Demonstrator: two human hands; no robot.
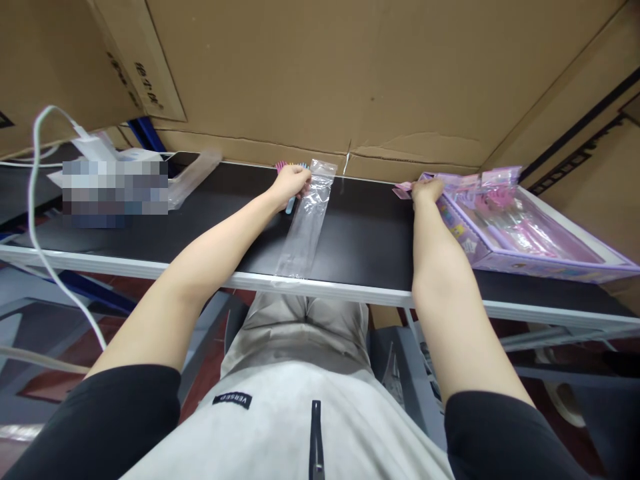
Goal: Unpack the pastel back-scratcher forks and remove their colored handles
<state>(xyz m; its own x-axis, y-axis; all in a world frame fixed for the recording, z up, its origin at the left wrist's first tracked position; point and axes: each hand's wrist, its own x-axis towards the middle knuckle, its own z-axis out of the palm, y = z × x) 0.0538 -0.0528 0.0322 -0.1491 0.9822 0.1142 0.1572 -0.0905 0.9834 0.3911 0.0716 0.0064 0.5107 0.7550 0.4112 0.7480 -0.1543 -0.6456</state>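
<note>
My left hand is closed around a hairbrush with pink, yellow and blue teeth at the back of the black table. Its light blue handle shows below the fingers. Right beside this hand a long clear plastic bag lies flat, reaching down to the front edge. My right hand is at the near-left corner of a purple printed box, fingers bent. A small pink piece sticks out left of its fingertips; what they grip is mostly hidden.
Inside the box are pink packaged items. More clear bags lie at the left, near a blurred-out object and a white charger with its cable. Cardboard walls in the back of the table.
</note>
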